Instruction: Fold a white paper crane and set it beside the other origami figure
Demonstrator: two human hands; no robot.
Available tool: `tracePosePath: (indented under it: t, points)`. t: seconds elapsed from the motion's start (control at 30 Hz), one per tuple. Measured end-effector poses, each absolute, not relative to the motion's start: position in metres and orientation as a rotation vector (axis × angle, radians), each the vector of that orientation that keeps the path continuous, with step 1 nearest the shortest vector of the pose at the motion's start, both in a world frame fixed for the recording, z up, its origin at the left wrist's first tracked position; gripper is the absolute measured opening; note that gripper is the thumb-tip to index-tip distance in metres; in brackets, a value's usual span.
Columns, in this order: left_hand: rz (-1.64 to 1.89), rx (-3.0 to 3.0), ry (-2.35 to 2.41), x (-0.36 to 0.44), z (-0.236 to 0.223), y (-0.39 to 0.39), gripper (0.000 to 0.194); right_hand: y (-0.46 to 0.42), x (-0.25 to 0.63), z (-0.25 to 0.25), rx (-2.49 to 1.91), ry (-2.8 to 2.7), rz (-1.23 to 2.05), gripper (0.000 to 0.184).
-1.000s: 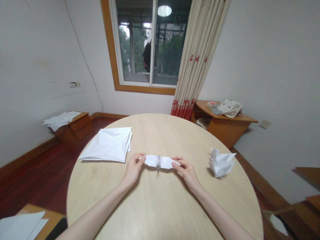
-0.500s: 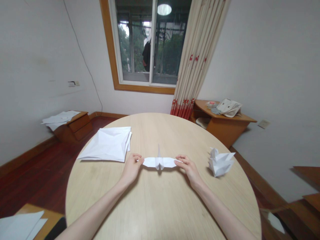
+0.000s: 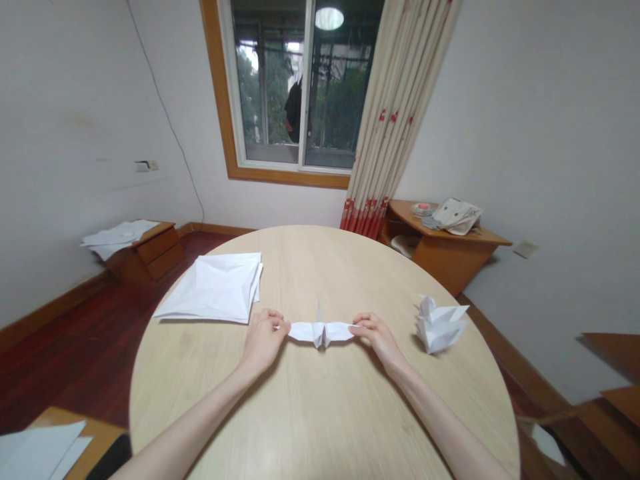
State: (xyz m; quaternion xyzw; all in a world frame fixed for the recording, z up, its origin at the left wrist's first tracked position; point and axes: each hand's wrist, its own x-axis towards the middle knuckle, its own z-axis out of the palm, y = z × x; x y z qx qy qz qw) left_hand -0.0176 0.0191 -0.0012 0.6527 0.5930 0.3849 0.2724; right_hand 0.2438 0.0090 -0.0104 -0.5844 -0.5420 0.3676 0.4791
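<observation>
Between my hands is a white paper crane [image 3: 320, 333], its two wings spread sideways and a thin point sticking up at the far side of its middle. My left hand [image 3: 265, 337] pinches the tip of the left wing. The right wing's tip is pinched between the thumb and fingers of my right hand [image 3: 376, 339]. Over to the right of that hand, folded white paper cranes [image 3: 440, 325] stand bunched together; their exact number is hard to make out. Left of my left hand lies a stack of white paper sheets [image 3: 215, 288] with crease lines.
The round wooden table [image 3: 310, 413] fills the middle. Behind it are a window [image 3: 300, 87], a curtain [image 3: 395, 113] and a corner cabinet [image 3: 445, 257] with a cloth bag [image 3: 457, 215]. A low drawer cabinet [image 3: 160, 247] with papers stands left; more paper [image 3: 45, 447] lies lower left.
The crane has come slightly nearer to me, and its middle and wings look bent a little differently. Both hands keep their pinch on the wing tips.
</observation>
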Motion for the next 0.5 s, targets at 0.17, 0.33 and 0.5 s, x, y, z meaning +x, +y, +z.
tracePosePath:
  t: [0.17, 0.33, 0.5]
  points:
    - [1.050, 1.776, 1.581, -0.014, 0.002, 0.016, 0.027, 0.010, 0.246, -0.014, -1.485, -1.406, 0.776, 0.021]
    - [1.071, 1.852, 1.581, -0.012, 0.007, 0.011, 0.025, 0.010, 0.246, -0.017, -1.507, -1.452, 0.653, 0.020]
    - [1.210, 2.020, 1.540, -0.010, 0.009, 0.006, 0.013, 0.006, 0.243, -0.015, -1.463, -1.496, 0.598, 0.023]
